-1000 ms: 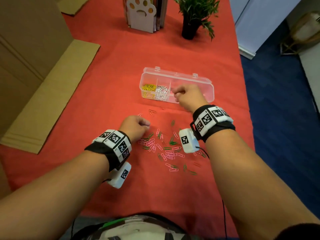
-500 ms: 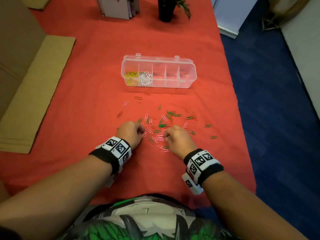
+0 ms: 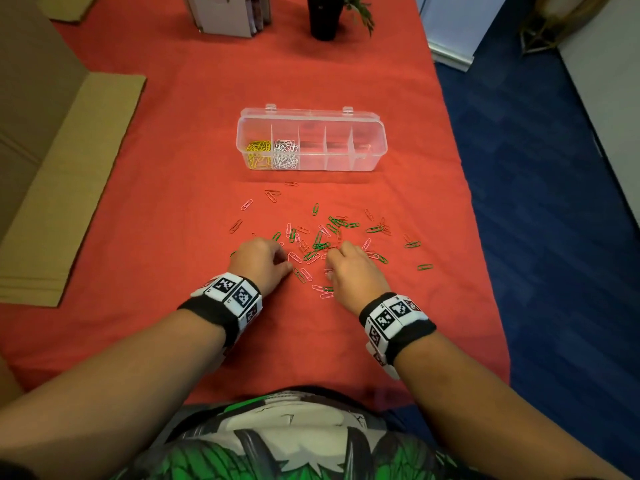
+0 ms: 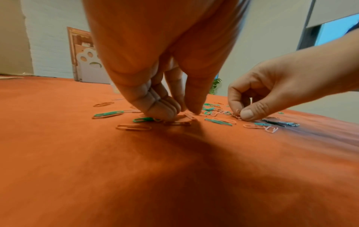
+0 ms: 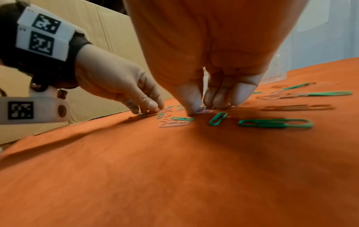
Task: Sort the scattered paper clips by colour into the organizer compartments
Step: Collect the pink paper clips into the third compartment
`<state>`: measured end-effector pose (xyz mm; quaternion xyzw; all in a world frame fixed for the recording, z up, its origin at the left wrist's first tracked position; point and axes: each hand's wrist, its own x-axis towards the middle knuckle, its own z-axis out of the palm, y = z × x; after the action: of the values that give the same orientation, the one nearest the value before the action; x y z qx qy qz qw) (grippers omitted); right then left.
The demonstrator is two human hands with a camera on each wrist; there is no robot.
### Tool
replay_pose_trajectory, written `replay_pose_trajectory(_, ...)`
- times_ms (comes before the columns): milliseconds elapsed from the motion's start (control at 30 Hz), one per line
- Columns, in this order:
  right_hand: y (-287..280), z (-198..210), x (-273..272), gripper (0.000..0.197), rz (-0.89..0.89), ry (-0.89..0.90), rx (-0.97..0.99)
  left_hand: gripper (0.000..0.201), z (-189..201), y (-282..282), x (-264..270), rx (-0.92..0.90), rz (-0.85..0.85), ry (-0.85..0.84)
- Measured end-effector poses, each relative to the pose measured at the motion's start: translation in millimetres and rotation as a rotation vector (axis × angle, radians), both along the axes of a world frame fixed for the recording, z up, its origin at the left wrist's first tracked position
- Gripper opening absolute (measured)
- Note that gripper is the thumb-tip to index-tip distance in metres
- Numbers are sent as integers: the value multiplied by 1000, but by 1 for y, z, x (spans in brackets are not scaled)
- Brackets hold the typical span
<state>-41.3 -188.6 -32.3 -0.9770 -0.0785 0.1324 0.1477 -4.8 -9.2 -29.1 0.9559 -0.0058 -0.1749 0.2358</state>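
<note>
The organizer (image 3: 310, 140) holds yellow clips (image 3: 258, 153) leftmost, white clips (image 3: 285, 154) next; the other compartments look bare. The right hand (image 3: 353, 271) has a narrow grip pinching a pink clip (image 4: 237, 116); the left hand (image 3: 261, 261) has a narrow grip whose hold I cannot tell.

One organizer (image 3: 310, 140) stands on the surface (image 3: 173, 168), with five compartments: one holds a heap of yellow clips (image 3: 258, 153), the next a heap of white clips (image 3: 285, 154), too tangled to count. The scattered clips (image 3: 322, 237) come in three colours: roughly twenty green, perhaps as many pink, and a handful of red that are hard to pick out against the red cloth. Two hands work among them, left (image 3: 261, 263) and right (image 3: 356, 271). One plant pot (image 3: 323, 15) stands at the far end.
</note>
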Motion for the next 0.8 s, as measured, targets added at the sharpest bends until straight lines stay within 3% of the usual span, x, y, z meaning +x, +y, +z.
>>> replay_pose_trajectory(267,3,0,-1,13,20,18,-17,18,2,-12,3,63,-51,-3)
replay_pose_trajectory(433,-12,1,10,6,-115,91,147,29,4,-11,3,120,-121,-13)
replay_pose_trajectory(533,-24,2,13,20,-209,84,247,24,5,-11,1,140,-135,-56)
replay_pose_trajectory(800,-4,-2,4,16,-28,79,50,22,2,-13,2,222,-226,-11)
